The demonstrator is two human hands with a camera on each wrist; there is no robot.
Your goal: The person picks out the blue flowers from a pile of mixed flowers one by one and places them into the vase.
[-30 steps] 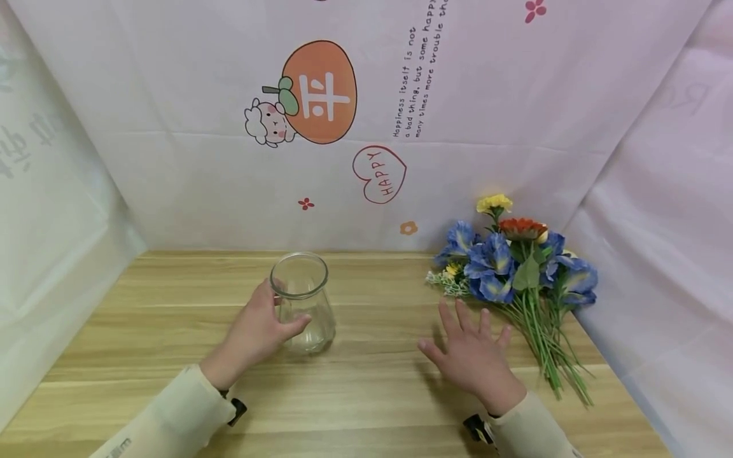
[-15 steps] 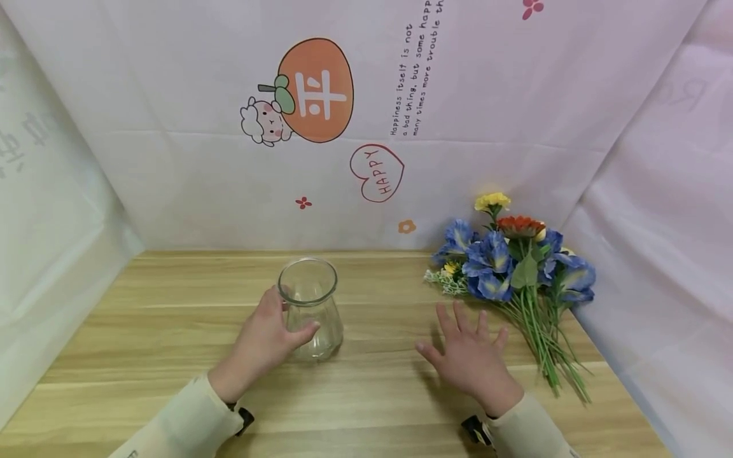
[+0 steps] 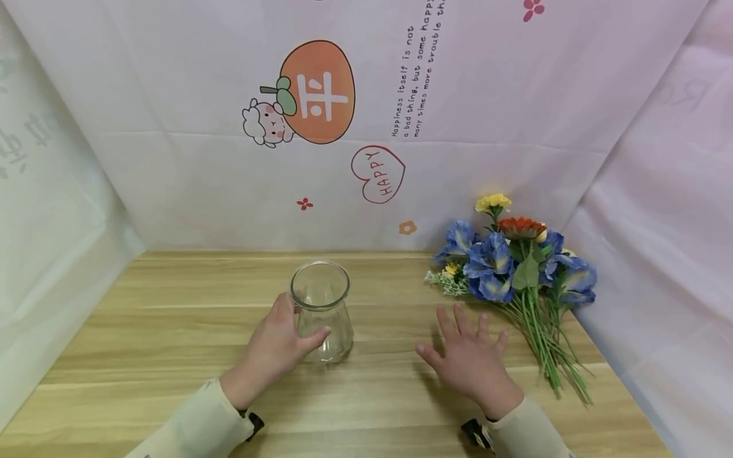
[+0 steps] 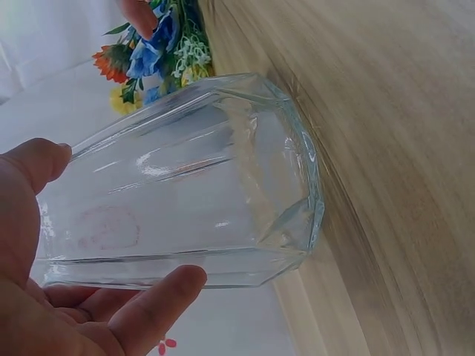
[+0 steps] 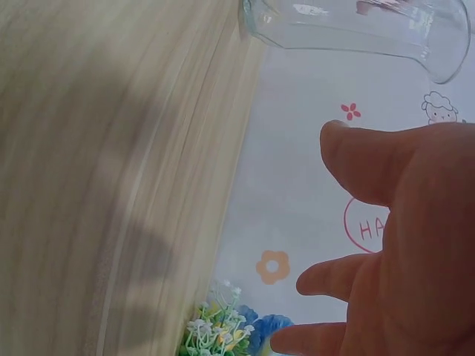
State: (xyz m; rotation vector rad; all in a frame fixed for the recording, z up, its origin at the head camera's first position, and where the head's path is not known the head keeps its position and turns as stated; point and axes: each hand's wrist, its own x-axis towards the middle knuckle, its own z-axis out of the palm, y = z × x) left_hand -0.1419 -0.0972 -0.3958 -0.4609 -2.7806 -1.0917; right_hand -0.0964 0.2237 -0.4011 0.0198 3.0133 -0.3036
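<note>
The left hand [image 3: 272, 350] pinches 1 glass jar [image 3: 336, 323], upright, mid-table [image 3: 372, 401]. The right hand [image 3: 472, 364] is spread, holding nothing, near and left of the flowers [image 3: 525, 273]. I think the jar is being placed; next it needs standing steady, then letting go.

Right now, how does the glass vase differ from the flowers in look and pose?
The vase is clear and colourless; the flowers show blue, yellow and orange-red. The vase is upright; the flowers lie in a loose bunch. The left hand holds the vase; no hand holds the flowers. Both appear in all three views.
</note>
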